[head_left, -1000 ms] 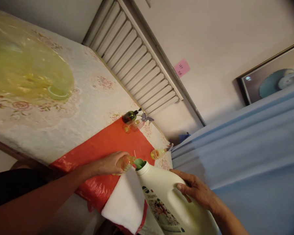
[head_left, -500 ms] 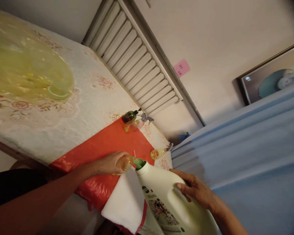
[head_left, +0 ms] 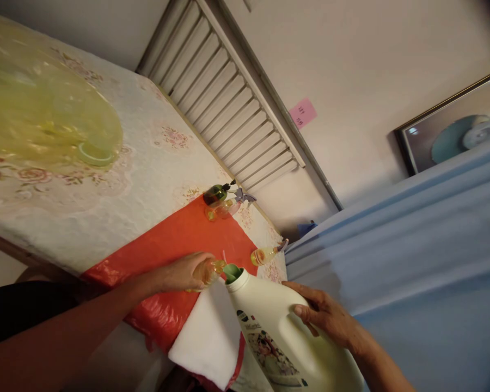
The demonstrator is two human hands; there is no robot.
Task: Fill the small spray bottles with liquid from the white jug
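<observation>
My left hand (head_left: pixel 190 271) is wrapped round a small clear bottle (head_left: pixel 209 272) with yellowish liquid inside. Its neck meets the green spout in the mouth of a large cream jug (head_left: pixel 269 307); whether the two touch I cannot tell. The jug is tilted, its mouth towards the bottle, and has a flower-printed label on its side. My right hand (head_left: pixel 326 316) grips the jug by its handle. Below them lie a red plastic sheet (head_left: pixel 163 239) and a folded white towel (head_left: pixel 208 332). Any flow of liquid is too small to make out.
A dark green bottle (head_left: pixel 215 194) and a clear spray bottle (head_left: pixel 220 210) stand at the sheet's far edge. Another yellow spray bottle (head_left: pixel 264 256) is beyond the jug. A big yellow bag (head_left: pixel 44 103) lies on the flowered tablecloth (head_left: pixel 147 179). A blue curtain (head_left: pixel 412 234) hangs at right.
</observation>
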